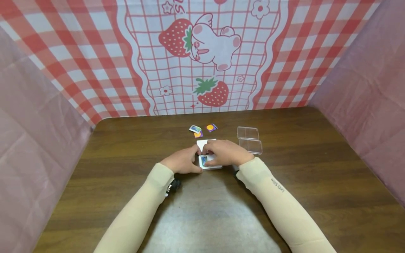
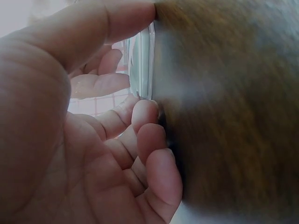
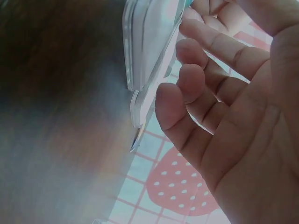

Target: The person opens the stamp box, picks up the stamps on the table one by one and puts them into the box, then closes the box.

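Note:
A small white case [image 1: 216, 167] with clear edges lies in front of me, with a second white panel [image 1: 203, 145] just beyond it. My left hand [image 1: 183, 161] holds the case's left side, thumb at the near corner and fingers at the far edge. From the right, my right hand [image 1: 226, 151] reaches over the case. Its thumb and index finger are around a small blue-green picture card [image 1: 203, 161] at the case's left end. In the right wrist view the other fingers [image 3: 170, 105] curl loosely above the stacked clear-edged case [image 3: 140, 46].
Beyond the hands lie another picture card [image 1: 195, 129], overlapping an orange-and-purple card [image 1: 198, 134], and a similar card [image 1: 211, 127]. A clear plastic case [image 1: 248, 133] lies opened out to the right. A strawberry-print cloth [image 1: 218, 84] stands behind the wooden table [image 1: 126, 140].

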`<action>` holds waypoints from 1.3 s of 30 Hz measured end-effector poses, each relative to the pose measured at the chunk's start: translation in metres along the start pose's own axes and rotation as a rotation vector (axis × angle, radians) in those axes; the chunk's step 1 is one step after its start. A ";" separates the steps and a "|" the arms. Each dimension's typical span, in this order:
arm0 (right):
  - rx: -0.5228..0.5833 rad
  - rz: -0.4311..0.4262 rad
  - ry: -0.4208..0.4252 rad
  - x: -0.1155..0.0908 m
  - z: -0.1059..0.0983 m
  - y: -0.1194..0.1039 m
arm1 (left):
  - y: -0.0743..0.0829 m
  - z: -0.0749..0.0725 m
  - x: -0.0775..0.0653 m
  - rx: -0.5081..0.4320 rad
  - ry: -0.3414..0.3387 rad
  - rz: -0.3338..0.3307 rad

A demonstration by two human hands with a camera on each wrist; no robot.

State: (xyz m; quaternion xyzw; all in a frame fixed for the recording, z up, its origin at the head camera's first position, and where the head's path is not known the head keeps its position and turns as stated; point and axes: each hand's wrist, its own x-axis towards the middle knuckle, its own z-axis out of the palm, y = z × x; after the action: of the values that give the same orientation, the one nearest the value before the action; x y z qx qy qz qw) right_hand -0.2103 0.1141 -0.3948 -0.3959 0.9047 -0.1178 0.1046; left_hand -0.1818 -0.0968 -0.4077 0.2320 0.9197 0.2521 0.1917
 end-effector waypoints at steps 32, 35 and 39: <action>0.051 0.068 -0.003 -0.007 -0.013 0.005 | 0.003 -0.002 0.000 0.008 -0.014 -0.014; 0.040 0.050 0.006 -0.008 -0.015 0.005 | 0.003 -0.001 0.000 0.011 -0.017 -0.020; 0.038 0.001 -0.004 -0.004 -0.008 -0.002 | 0.003 -0.001 -0.001 0.003 -0.010 -0.015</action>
State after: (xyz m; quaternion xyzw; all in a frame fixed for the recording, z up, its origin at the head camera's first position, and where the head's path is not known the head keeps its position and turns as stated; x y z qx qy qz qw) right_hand -0.2081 0.1171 -0.3857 -0.3936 0.9023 -0.1341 0.1140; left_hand -0.1803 -0.0959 -0.4052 0.2266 0.9208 0.2479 0.1981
